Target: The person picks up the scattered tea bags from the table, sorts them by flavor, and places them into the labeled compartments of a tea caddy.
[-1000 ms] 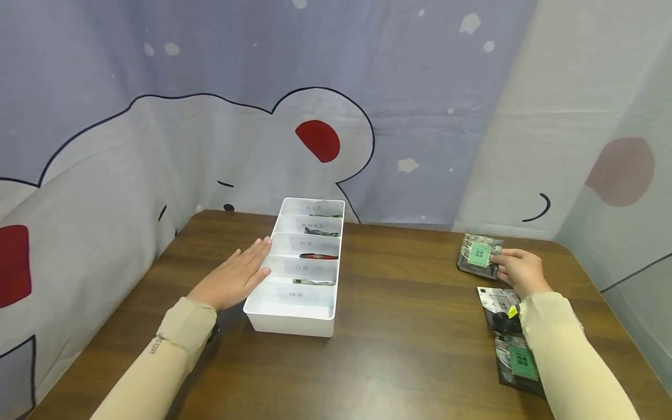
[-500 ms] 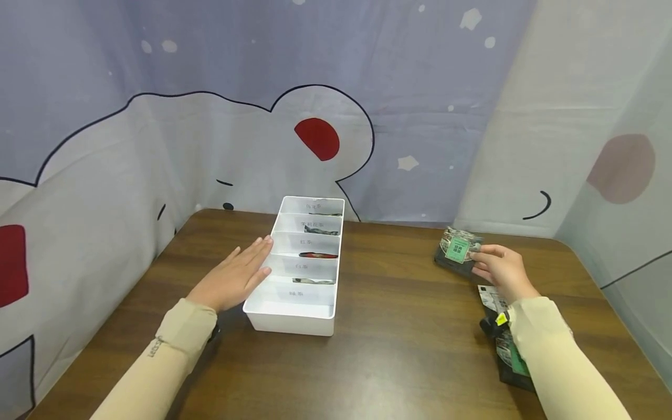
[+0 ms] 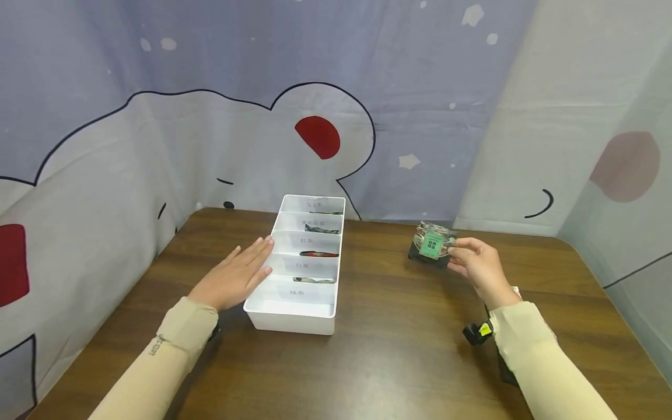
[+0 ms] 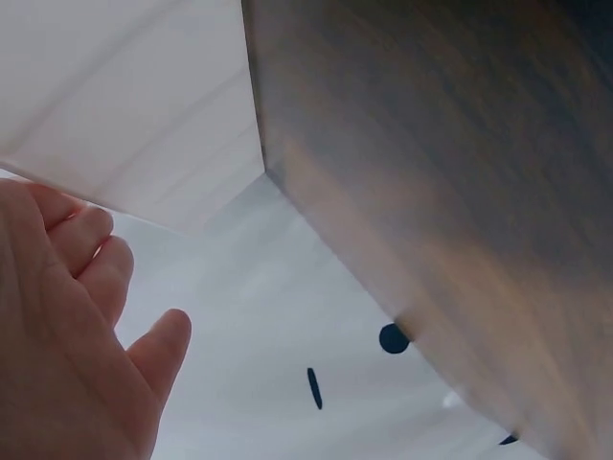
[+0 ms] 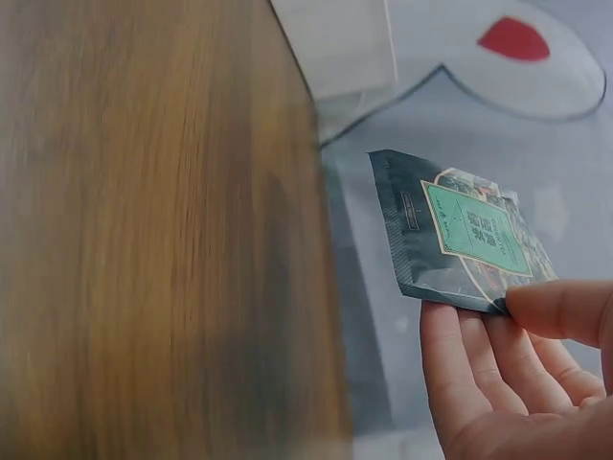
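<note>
My right hand [image 3: 480, 268] pinches a tea sachet [image 3: 431, 245] by its right edge, between thumb and fingers. The sachet is dark with a green label and is held up over the table, right of a white divided box [image 3: 291, 324]. In the right wrist view its green label [image 5: 479, 230] faces the camera, with the thumb on the near corner. My left hand [image 3: 233, 277] lies with straight fingers against the box's left rim. The left wrist view has these fingers [image 4: 103, 273] at the edge of the box's wall [image 4: 134, 105].
Thin packets, one a red packet [image 3: 318, 254], stand in several labelled compartments of the box. Beneath my right forearm a dark sachet [image 3: 506, 370] on the wooden table [image 3: 388, 350] is mostly hidden. A patterned curtain [image 3: 420, 116] hangs behind the table.
My right hand has carried the tea sachet leftward from the table's right side toward the box. The forearm now covers most of the other sachets. My left hand stays put.
</note>
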`<state>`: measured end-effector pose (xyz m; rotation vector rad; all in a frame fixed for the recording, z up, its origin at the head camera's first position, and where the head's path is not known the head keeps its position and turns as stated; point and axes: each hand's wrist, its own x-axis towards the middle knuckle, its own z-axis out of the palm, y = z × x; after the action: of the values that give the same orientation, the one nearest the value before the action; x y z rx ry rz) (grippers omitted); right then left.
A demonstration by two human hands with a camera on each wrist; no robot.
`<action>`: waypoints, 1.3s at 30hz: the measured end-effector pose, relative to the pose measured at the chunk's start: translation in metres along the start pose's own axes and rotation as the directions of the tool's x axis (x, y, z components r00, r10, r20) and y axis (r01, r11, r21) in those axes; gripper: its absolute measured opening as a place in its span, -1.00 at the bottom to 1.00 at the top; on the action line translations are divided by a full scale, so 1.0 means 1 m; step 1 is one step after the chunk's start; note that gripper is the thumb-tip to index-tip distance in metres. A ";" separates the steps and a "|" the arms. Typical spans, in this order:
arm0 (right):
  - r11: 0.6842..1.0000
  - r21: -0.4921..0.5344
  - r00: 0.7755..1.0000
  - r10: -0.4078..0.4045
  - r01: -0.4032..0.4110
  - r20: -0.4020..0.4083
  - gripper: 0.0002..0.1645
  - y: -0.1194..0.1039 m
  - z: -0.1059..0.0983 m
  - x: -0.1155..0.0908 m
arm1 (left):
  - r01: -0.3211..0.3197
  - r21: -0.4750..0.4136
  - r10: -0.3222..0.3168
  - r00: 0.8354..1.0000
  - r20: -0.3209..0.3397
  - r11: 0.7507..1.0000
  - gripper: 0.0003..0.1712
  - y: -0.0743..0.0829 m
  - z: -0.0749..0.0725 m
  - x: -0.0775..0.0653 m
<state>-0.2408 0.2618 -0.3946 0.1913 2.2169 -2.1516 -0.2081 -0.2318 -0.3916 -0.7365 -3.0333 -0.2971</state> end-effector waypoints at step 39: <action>0.959 0.019 0.954 -0.284 0.283 0.100 -0.74 -0.026 0.136 -0.059 | 0.000 0.000 0.000 1.000 -0.006 1.000 -0.26 -0.005 0.008 0.002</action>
<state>-0.1927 0.1224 -0.3661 -0.2481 2.3018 -2.2413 -0.2118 -0.2341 -0.3999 -0.7349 -3.0276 -0.2993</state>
